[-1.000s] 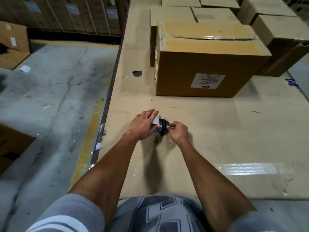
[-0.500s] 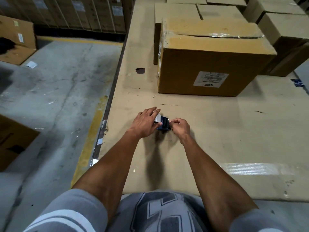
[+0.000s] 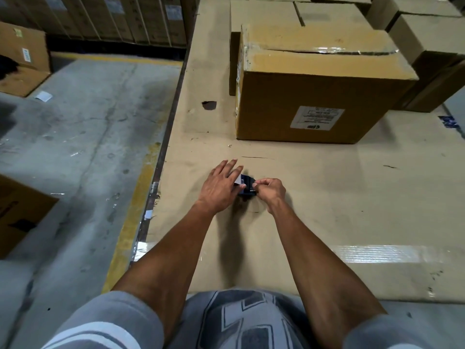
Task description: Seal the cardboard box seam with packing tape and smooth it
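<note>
**Tape end being picked free, box waiting beyond the hands**

Both hands are on a small dark tape dispenser (image 3: 246, 186) resting on the cardboard-covered table (image 3: 327, 197). The left hand (image 3: 221, 187) lies over its left side with fingers spread and mostly straight, steadying rather than clenching. The right hand (image 3: 270, 193) is pinched, thumb and forefinger closed at the dispenser's right edge, apparently on the loose tape end (the tape itself is too small and clear to make out, so I cannot tell whether it is truly caught).

The cardboard box (image 3: 319, 81) to be sealed sits well ahead of both hands, slightly to the right of the right hand, label facing the person. Its top flaps are down; shiny tape already crosses the seam (image 3: 322, 50), though the seam line looks uneven and puckered. Its contents are hidden.

Judging by look, the dispenser is light and rigid, best held around its body. Tape will likely be thin, limp and eager to stick to itself, so keep it taut. The box looks stiff at its edges but its flaps may give under pressure; smooth with a flat palm, along the seam.

More closed boxes (image 3: 427, 28) stand farther off, beyond the right hand.
</note>
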